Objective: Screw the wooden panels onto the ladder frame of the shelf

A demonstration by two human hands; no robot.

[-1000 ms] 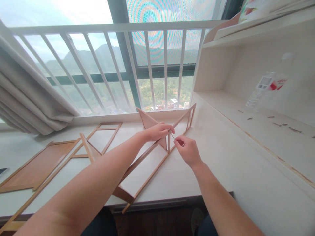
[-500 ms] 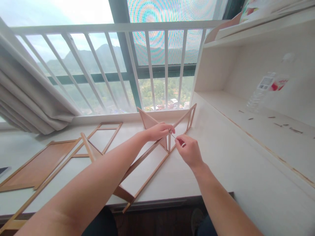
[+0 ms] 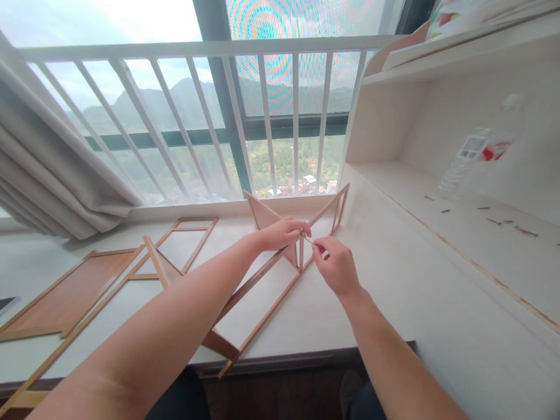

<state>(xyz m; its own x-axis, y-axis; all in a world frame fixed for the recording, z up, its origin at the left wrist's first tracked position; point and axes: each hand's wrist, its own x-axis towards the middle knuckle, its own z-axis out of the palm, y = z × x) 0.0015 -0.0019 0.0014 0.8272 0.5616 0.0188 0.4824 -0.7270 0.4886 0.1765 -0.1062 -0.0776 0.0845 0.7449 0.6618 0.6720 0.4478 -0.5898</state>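
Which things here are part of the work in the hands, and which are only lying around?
In the work:
- left hand, on the wooden frame
- right hand, pinching a thin metal tool at the frame's joint

Lying about:
- loose wooden panels on the desk
- plastic bottle on the shelf
- curtain

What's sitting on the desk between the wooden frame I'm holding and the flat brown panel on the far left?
In the head view, two open wooden frames lie flat between the held frame and the brown panel.

left hand (image 3: pixel 280 233): arm outstretched, grip closed | right hand (image 3: pixel 336 268): fingers pinched together
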